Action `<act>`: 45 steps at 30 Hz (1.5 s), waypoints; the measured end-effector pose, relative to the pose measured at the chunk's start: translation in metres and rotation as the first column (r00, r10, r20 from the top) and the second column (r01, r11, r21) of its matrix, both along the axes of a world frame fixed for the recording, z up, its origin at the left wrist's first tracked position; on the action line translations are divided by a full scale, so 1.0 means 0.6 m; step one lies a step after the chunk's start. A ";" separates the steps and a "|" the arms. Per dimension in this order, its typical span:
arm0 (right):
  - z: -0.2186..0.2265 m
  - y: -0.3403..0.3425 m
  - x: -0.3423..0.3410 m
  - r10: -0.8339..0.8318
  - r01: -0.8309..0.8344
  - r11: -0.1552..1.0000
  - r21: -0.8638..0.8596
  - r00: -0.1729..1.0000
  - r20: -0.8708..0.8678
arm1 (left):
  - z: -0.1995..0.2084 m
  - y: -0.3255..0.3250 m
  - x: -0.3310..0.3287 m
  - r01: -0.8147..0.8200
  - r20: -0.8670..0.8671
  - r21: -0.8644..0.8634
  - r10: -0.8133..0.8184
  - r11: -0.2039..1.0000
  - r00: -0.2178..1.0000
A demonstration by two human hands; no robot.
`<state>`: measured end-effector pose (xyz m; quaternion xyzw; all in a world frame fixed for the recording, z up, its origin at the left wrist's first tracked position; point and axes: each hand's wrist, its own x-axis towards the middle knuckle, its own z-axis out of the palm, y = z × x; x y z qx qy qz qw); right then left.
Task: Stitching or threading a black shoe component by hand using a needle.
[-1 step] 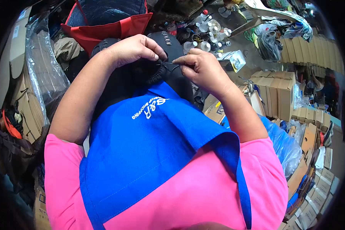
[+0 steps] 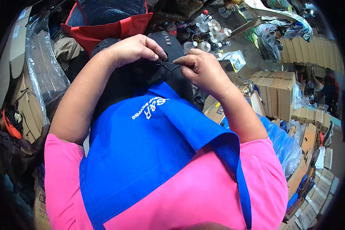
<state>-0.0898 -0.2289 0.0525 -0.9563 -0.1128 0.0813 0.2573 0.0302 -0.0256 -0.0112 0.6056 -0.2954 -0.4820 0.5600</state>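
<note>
My left hand is bent over a black piece with a ridged, stitched-looking edge, its thumb and fingers closed at the top of it. What the piece is I cannot make out, since it blends into my black trousers. To its right, my right hand pinches a thin, dark, needle-like strand between thumb and forefinger. That strand runs across to the black piece beside my left fingertips. Over my lap and chest lies a blue apron, its upper edge folded.
A red bag with a silvery lining stands open beyond my knees. Several plastic bottles are on the floor ahead to the right. Stacked cardboard boxes and bagged goods crowd the right; plastic-wrapped cardboard fills the left.
</note>
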 end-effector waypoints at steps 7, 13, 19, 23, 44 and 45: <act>-0.035 0.008 -0.021 -0.087 0.084 0.995 0.051 0.995 0.043 | -0.004 -0.005 0.004 -0.020 -0.032 0.036 0.021 0.999 0.999; -0.053 -0.003 -0.013 -0.123 0.118 0.974 0.192 0.992 0.013 | -0.010 -0.016 0.015 0.012 -0.053 0.118 -0.005 0.993 0.999; -0.007 0.015 0.006 0.010 -0.003 0.997 -0.077 0.996 0.087 | 0.001 -0.019 0.014 0.047 -0.032 0.071 -0.045 0.996 0.998; -0.015 0.014 0.011 0.110 -0.098 0.986 -0.134 0.990 0.087 | 0.000 -0.026 0.018 0.074 0.008 0.093 -0.075 0.993 0.997; -0.101 -0.066 0.059 0.159 0.084 0.867 0.490 0.887 -0.433 | -0.016 -0.031 0.018 0.129 0.400 0.093 -0.156 0.987 0.903; -0.099 -0.045 0.047 0.086 0.212 0.792 0.572 0.890 -0.448 | -0.015 -0.031 0.018 0.130 0.400 0.093 -0.156 0.987 0.903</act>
